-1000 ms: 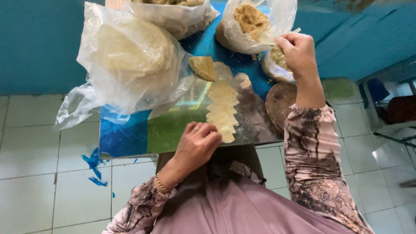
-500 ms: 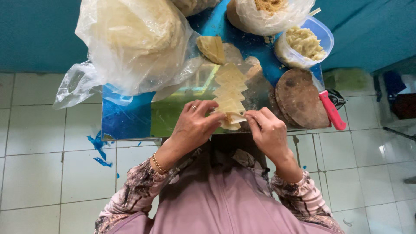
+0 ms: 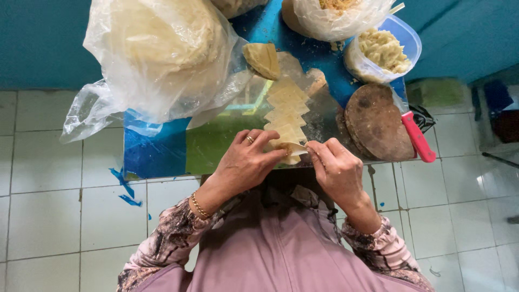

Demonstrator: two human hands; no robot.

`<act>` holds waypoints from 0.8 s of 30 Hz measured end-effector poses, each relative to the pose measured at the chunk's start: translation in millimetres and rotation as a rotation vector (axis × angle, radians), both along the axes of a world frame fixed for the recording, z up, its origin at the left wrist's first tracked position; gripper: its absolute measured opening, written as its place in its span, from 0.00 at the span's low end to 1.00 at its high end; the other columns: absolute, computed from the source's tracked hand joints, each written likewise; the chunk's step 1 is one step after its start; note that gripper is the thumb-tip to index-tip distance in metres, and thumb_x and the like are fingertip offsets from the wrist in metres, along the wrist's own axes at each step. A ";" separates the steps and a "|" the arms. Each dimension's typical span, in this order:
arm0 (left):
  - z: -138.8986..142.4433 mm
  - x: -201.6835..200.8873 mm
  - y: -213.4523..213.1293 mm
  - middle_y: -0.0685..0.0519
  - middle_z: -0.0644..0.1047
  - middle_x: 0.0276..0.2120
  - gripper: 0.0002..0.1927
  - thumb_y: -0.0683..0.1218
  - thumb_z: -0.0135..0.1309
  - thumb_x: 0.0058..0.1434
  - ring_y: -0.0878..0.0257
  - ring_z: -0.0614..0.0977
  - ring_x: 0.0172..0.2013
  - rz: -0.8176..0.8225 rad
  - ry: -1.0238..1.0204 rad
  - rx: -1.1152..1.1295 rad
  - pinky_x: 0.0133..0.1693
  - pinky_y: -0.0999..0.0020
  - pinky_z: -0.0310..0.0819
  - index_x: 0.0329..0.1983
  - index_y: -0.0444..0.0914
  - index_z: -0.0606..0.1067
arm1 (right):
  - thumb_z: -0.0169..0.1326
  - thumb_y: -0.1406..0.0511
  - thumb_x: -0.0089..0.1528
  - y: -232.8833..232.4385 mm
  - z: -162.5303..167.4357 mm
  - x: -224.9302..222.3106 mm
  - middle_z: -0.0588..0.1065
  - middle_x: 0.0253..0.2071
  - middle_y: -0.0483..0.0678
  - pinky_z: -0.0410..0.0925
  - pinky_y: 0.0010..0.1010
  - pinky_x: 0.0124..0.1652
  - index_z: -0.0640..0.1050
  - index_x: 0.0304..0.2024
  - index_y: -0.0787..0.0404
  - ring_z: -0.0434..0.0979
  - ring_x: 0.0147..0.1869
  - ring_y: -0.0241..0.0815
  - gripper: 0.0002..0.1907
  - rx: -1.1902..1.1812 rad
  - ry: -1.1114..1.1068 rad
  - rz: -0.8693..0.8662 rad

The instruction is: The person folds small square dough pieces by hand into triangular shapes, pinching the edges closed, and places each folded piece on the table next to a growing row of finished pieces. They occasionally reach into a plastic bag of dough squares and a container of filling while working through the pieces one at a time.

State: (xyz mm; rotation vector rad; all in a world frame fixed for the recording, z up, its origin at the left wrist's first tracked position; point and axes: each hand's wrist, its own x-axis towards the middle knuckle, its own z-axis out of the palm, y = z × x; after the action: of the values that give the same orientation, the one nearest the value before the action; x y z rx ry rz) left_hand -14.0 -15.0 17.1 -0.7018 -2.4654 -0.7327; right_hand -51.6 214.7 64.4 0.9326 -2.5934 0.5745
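I see left hand [image 3: 243,165] and right hand [image 3: 338,170] pinching same dough wrapper [image 3: 292,147], near end of overlapping wrapper row [image 3: 286,111], near table [image 3: 157,157] edge. Round wooden board [image 3: 376,123] at right.

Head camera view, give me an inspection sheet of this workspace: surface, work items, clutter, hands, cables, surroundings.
Surface: small table, blue and green top, crowded.
Work items: row of pale square wrappers; nearest wrapper pinched at the table's near edge.
Clutter: large plastic bag of dough, tub of filling, round wooden board, red-handled knife.
Hands: left hand and right hand both on the nearest wrapper.
Cables: nothing seen.
Surroundings: white tiled floor, teal wall.
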 end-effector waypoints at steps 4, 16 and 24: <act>2.0 0.1 -2.1 0.51 0.72 0.54 0.17 0.45 0.61 0.59 0.55 0.75 0.53 -0.012 -0.012 0.019 0.55 0.56 0.66 0.52 0.48 0.78 | 0.60 0.69 0.65 0.9 -3.5 -0.9 0.72 0.31 0.48 0.68 0.38 0.31 0.82 0.44 0.60 0.76 0.31 0.48 0.05 -0.040 0.008 0.009; 2.6 1.2 -6.2 0.50 0.74 0.53 0.16 0.45 0.61 0.58 0.53 0.76 0.52 0.022 -0.081 0.119 0.54 0.55 0.66 0.50 0.43 0.77 | 0.57 0.70 0.67 26.9 -10.6 -40.3 0.79 0.36 0.45 0.69 0.24 0.39 0.82 0.43 0.65 0.77 0.38 0.32 0.05 -0.418 -0.538 -0.115; 2.8 1.7 -6.3 0.50 0.75 0.49 0.12 0.44 0.61 0.57 0.53 0.77 0.48 0.071 -0.043 0.125 0.51 0.55 0.67 0.45 0.42 0.77 | 0.59 0.68 0.73 43.8 42.9 -184.3 0.78 0.35 0.47 0.65 0.27 0.38 0.83 0.43 0.66 0.74 0.37 0.32 0.06 -0.472 -0.045 -0.214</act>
State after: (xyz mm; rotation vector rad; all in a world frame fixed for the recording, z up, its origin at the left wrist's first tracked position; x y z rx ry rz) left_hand -12.3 -21.3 19.9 -0.5551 -2.4445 -0.8739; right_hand -235.8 258.5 107.2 0.4870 -2.3871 1.0894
